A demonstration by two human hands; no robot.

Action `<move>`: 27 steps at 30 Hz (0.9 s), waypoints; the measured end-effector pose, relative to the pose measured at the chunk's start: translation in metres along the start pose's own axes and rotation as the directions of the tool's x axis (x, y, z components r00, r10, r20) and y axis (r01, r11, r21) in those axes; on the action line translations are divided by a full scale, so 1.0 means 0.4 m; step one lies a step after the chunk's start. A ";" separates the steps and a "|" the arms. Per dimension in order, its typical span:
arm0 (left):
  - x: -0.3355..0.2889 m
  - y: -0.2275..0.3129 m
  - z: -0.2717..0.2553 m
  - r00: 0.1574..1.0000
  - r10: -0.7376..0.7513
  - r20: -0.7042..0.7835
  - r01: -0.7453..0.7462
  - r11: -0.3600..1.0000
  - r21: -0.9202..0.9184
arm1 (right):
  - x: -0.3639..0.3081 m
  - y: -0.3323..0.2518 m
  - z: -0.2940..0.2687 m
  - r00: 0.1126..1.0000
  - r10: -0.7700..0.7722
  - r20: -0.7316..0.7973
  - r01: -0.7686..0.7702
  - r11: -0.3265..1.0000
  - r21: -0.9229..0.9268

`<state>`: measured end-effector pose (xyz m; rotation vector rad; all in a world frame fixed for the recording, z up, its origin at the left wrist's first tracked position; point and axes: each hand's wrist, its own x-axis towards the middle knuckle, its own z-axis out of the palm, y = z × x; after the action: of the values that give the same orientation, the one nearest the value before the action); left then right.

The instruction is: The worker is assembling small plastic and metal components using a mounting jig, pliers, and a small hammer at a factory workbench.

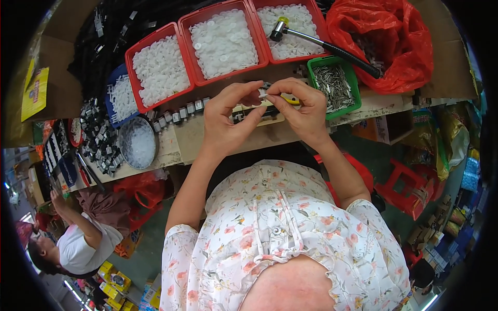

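A small white plastic part (263,94) is between my hands, above the near edge of the workbench. My left hand (231,116) curls around its left side, fingertips at the part and the thumb lower down. From the right, my right hand (301,106) pinches the same part between thumb and forefinger. Its exact shape is mostly covered by fingers. Behind and below the hands lies a tool with a yellow handle (291,101), partly hidden. A row of small metal-and-white pieces (183,112) stands on the bench left of my left hand.
Red trays (194,78) of white plastic parts line the back. A hammer (332,49) lies across the right one. Nearby are a green tray (357,98) of metal pins, a red bag (415,67), a round bowl (154,150) and black-and-silver pieces (101,137). Another person (83,243) sits left.
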<state>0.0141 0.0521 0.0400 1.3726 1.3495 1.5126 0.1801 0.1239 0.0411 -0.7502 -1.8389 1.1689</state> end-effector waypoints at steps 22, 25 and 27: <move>-0.067 -0.033 -0.069 0.990 0.135 0.036 -0.138 0.910 0.392 | -0.023 0.025 0.034 0.978 -0.107 0.178 0.147 0.961 -0.233; -0.106 -0.058 -0.080 0.978 0.206 0.042 -0.197 0.822 0.534 | -0.030 0.040 0.036 0.963 -0.109 0.245 0.187 0.928 -0.322; -0.124 -0.071 -0.081 0.934 0.332 0.131 -0.339 0.709 0.618 | -0.035 0.055 0.042 0.952 -0.139 0.272 0.231 0.909 -0.346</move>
<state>-0.0108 0.0040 0.0026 2.1479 1.7731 1.2979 0.1738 0.1139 0.0126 -0.6392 -2.3251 0.8200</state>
